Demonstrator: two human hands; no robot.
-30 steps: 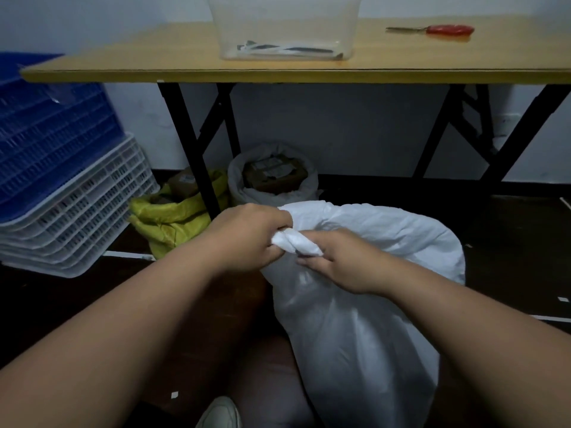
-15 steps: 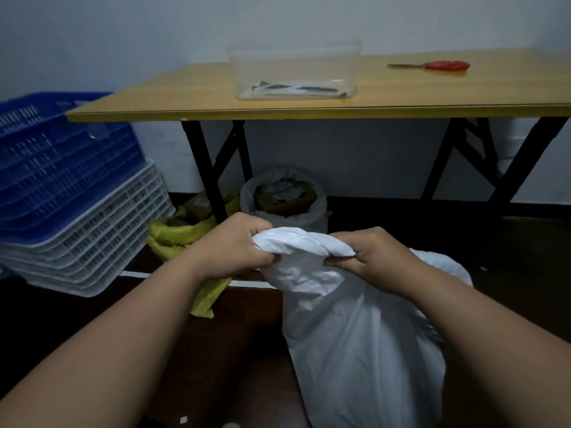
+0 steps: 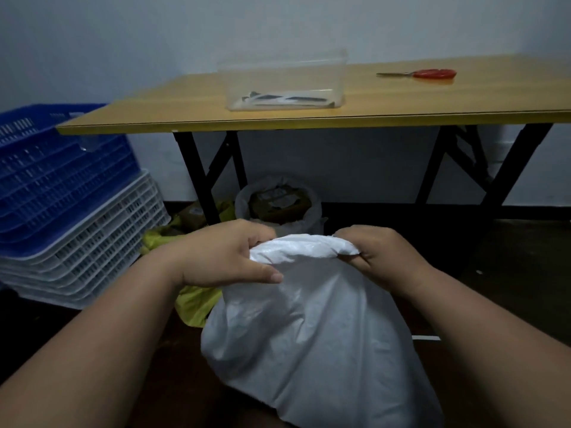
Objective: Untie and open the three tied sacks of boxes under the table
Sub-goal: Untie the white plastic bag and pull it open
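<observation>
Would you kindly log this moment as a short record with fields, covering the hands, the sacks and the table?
left hand: grips the gathered top of the white sack
right hand: grips the same top from the other side
white sack mouth: bunched, not open
grey sack: under the table, open, boxes showing
yellow sack: slumped beside it
on table: clear tub, red scissors

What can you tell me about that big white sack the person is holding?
The white sack looks like thin woven plastic, creased and bulging. It stands on the dark floor in front of the table, beside a yellow sack. Its mouth is gathered into a flattened roll at the top. The left hand and right hand grip that roll at either end.
</observation>
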